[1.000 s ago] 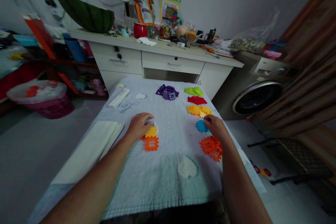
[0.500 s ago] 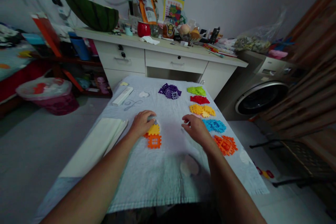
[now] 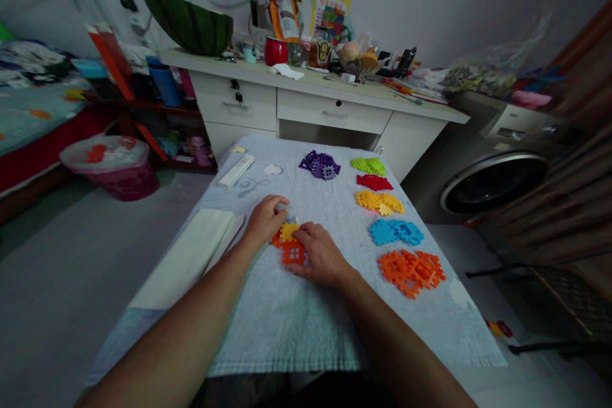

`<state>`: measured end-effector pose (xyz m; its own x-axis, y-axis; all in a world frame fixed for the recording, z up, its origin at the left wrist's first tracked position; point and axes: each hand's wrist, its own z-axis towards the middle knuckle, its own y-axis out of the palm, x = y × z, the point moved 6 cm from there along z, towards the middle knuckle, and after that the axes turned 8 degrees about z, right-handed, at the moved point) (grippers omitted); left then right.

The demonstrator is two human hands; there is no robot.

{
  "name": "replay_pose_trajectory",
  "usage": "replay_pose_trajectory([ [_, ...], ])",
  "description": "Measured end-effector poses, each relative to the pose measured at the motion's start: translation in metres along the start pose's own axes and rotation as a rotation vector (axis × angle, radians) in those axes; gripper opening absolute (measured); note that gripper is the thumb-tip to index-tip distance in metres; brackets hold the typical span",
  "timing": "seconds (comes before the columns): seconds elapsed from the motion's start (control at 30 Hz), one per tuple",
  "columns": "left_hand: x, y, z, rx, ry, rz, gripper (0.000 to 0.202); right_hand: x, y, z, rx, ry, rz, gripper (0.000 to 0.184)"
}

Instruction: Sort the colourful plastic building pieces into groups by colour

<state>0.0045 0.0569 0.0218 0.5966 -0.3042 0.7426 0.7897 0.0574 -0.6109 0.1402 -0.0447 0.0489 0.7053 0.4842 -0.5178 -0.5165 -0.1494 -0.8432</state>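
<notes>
In the middle of the cloth-covered table point(image 3: 268, 325) lies a small group of flat plastic interlocking blocks: a yellow block point(image 3: 288, 232), an orange window block point(image 3: 293, 253) nearer me, more orange at the left and a bit of grey behind. My left hand point(image 3: 266, 222) is at the group's left and far side, its fingers curled against it; their tips are partly hidden. My right hand point(image 3: 321, 256) grips the right side of the orange window block, with its other fingers bent around the edge. Whether all the blocks are fully interlocked, I cannot tell.
Sorted block piles line the table's right side: green point(image 3: 368, 166), red point(image 3: 374, 182), yellow point(image 3: 380, 202), blue point(image 3: 396, 232), orange point(image 3: 412, 271). A purple pile point(image 3: 319, 164) lies at the back. Folded white cloth point(image 3: 189, 255) and a long white box point(image 3: 237, 171) are at left.
My right hand has moved left from beside the blue and orange piles onto the orange window block. My left hand stays by the group of blocks. The view has shifted slightly.
</notes>
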Motion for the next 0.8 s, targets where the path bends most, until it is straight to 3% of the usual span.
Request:
replay_pose_trajectory([
  [0.13, 0.001, 0.004, -0.003, -0.064, -0.045, -0.008, 0.027, 0.0, -0.005, -0.003, 0.035, -0.052, 0.042, 0.04],
  [0.3, 0.013, 0.008, -0.008, -0.154, 0.031, -0.005, 0.025, 0.006, -0.012, -0.005, 0.108, -0.075, 0.162, 0.016],
  [0.5, 0.029, 0.013, -0.017, -0.232, 0.158, 0.103, 0.025, 0.028, -0.017, -0.003, 0.261, 0.087, 0.165, 0.026],
  [0.8, 0.035, 0.013, -0.02, -0.179, 0.188, 0.099, 0.025, 0.046, -0.016, -0.004, 0.344, 0.26, 0.311, 0.032],
])
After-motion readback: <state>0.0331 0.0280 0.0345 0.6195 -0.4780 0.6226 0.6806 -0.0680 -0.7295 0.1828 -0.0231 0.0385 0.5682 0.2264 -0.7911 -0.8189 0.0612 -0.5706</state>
